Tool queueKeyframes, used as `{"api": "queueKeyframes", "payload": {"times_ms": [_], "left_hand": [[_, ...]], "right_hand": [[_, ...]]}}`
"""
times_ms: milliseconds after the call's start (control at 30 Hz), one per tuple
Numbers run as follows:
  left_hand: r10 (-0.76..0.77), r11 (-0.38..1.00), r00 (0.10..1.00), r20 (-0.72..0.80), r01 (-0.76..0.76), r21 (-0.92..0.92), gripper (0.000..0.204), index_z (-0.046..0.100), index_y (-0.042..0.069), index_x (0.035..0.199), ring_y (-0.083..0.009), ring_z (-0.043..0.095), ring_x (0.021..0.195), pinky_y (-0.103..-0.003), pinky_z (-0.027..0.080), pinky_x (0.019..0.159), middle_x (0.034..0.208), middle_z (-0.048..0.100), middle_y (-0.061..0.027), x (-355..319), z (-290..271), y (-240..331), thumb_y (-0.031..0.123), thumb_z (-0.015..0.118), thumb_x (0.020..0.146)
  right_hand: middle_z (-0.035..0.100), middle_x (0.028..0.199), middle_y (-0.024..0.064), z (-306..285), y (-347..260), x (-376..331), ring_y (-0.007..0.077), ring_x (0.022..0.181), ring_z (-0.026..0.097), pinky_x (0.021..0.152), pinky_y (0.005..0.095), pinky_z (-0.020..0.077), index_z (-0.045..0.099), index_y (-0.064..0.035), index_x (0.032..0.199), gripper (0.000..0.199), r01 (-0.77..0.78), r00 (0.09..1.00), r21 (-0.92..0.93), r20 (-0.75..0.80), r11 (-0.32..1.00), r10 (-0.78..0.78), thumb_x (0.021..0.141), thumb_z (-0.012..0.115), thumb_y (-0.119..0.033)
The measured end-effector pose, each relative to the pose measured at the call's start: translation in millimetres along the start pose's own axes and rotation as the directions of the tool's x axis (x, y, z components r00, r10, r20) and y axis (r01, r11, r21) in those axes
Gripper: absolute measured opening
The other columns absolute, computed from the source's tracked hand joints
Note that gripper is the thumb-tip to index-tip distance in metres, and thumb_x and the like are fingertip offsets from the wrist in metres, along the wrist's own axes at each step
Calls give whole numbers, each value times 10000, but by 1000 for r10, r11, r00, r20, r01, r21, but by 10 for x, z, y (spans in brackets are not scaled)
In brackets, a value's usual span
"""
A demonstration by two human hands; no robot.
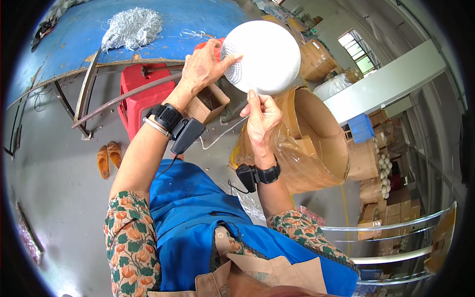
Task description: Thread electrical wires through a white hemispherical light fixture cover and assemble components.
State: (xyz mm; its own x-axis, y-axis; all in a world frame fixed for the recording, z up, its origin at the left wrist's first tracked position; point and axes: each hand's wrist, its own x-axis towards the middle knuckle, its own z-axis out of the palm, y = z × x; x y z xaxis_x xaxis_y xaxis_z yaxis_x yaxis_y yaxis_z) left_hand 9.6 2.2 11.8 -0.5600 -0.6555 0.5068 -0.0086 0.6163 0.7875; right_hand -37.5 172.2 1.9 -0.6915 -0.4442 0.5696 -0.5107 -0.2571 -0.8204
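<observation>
Holding a white round dome (264,52) up between both hands, above a large cardboard box (316,143) lined with clear plastic. Left hand (203,67) closed on the dome's left edge, fingers (232,60) pressed against a patch of small holes in its surface, thumb side hidden behind the rim. Right hand (261,119) pinching the dome's lower edge, thumb tip up against the white shell, remaining fingers curled loosely below. Black wrist straps on both forearms, each carrying a small black device (187,134) with a thin cable. Beneath the left hand, a small open carton (210,103) beside a red plastic stool (143,94). Farther back, a blue table (79,34) with a heap of silvery wire mesh (131,27) on top. On the grey floor to the left, a pair of orange sandals (109,158). At the right, stacked cardboard boxes (391,208) and white balls (383,168) on shelving.
</observation>
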Motion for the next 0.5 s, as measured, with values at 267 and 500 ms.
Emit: {"api": "queueKeyframes", "payload": {"times_ms": [267,500], "left_hand": [[101,995,990,-97,-99,22,674,517,-33,1042,-306,624,709,-390,477,650,731,613,-197,8,76,-69,565,602,744],[-10,999,1000,27,9,33,749,522,16,1102,-331,611,892,-423,421,820,869,637,-205,-6,51,5,660,533,721]], "right_hand": [[510,506,-8,14,129,15,31,444,462,419,178,354,541,-13,690,189,59,997,-64,-46,996,-62,853,580,-100],[513,495,0,80,168,7,38,438,452,434,180,347,546,-5,668,210,40,996,-58,-77,998,-44,852,575,-102]]}}
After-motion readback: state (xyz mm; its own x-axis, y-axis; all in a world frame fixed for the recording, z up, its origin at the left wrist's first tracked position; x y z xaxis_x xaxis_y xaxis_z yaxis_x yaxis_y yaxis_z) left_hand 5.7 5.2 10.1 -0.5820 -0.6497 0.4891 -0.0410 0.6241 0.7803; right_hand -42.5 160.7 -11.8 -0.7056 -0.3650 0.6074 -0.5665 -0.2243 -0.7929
